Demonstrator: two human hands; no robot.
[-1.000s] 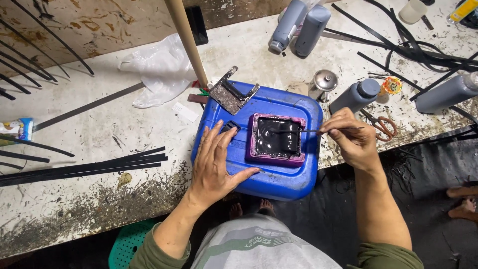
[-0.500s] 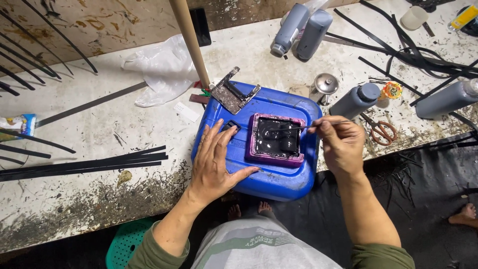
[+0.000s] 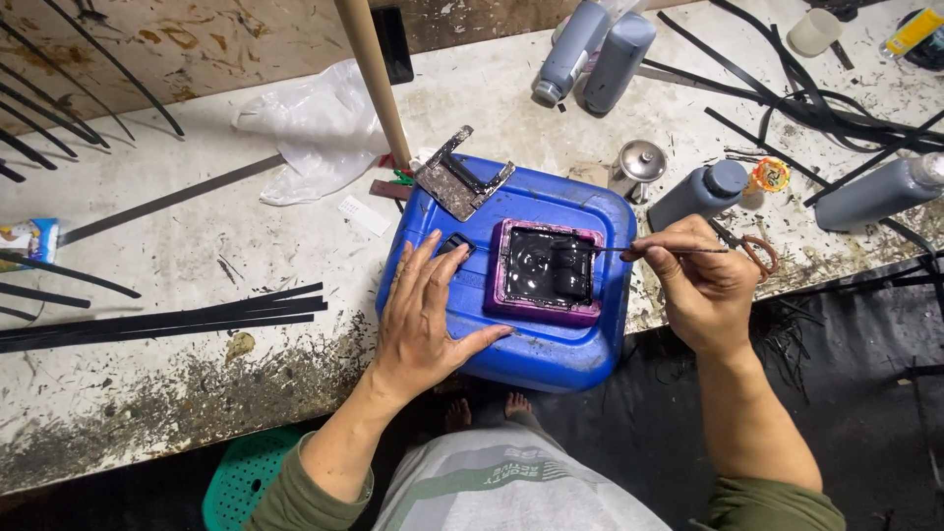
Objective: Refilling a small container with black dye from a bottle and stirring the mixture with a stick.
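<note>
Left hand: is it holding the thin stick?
No, the left hand lies flat and open on the blue container, while the right hand pinches the thin stick.

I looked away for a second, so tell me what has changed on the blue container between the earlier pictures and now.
The right hand, pinching a thin stick-like tool, drew slightly back toward the person, its tip at the right edge of the purple-rimmed tray of glossy black liquid. Nothing was picked up or released. The left hand stays flat on the blue plastic container; the grey bottles have not moved.
</note>
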